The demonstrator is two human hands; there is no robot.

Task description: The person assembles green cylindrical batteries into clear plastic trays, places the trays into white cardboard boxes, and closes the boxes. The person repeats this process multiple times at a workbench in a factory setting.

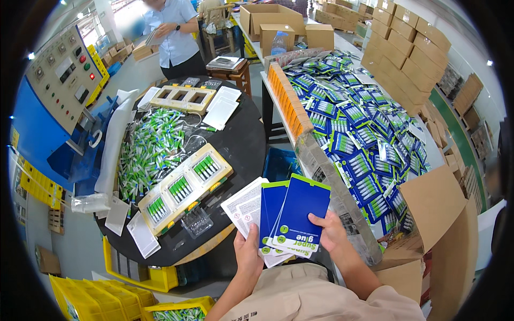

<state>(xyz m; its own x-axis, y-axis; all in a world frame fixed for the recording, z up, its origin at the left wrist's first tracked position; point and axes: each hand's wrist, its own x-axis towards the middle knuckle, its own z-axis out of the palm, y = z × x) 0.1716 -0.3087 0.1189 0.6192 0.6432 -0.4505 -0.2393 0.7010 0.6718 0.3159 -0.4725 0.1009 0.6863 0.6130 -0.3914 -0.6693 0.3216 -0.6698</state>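
Fanned in front of me is a small stack of blue and white backing cards (300,208). My left hand (249,254) grips its lower left, thumb on the white printed cards (246,203). With the thumb on the front blue card, my right hand (327,231) pinches the right edge. Left of the cards, a cream tray fixture (184,187) rests on the round black table (246,134). Its three openings hold rows of small green-and-white glue tubes (179,188). Clear plastic blisters (196,222) lie beside the fixture.
A heap of loose tubes (147,144) and a second fixture (179,99) occupy the round table. Carded packs (364,139) pile on the right table behind a low barrier (321,160). A control panel (64,69) stands left, an open carton (439,214) right. A person (174,37) stands opposite.
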